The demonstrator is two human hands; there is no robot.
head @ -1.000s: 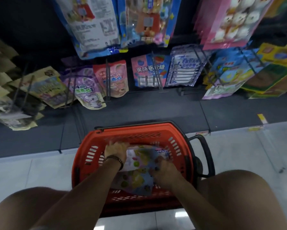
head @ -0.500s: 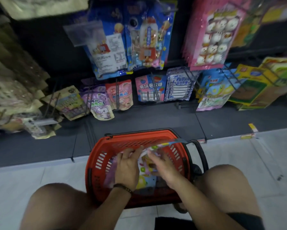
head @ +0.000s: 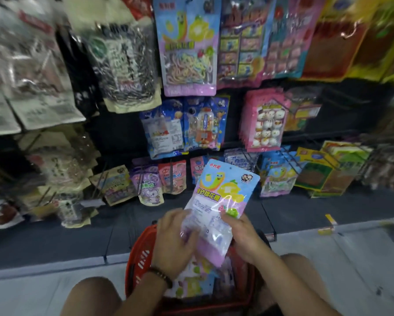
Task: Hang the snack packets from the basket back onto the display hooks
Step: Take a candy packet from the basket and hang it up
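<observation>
Packet [head: 223,197] of pastel candy is held just above the basket [head: 136,258], tilted so its top leans toward 1 o'clock. Both hands are on it. The left hand [head: 175,238] grips the lower part from the 9 o'clock side, fingers curled over the clear front. The right hand [head: 244,238] pinches the edge from 3 o'clock, thumb on the front. The basket is red and sits on the floor [head: 328,270] at 6 o'clock in the view, with other packets [head: 191,281] lying inside. There's a beaded bracelet [head: 161,275] on the left wrist. Up at 12 o'clock a twin packet [head: 187,46] hangs on the rack [head: 118,133] among lots of other bags. The 9 o'clock side of the rack is too blurry to read.
</observation>
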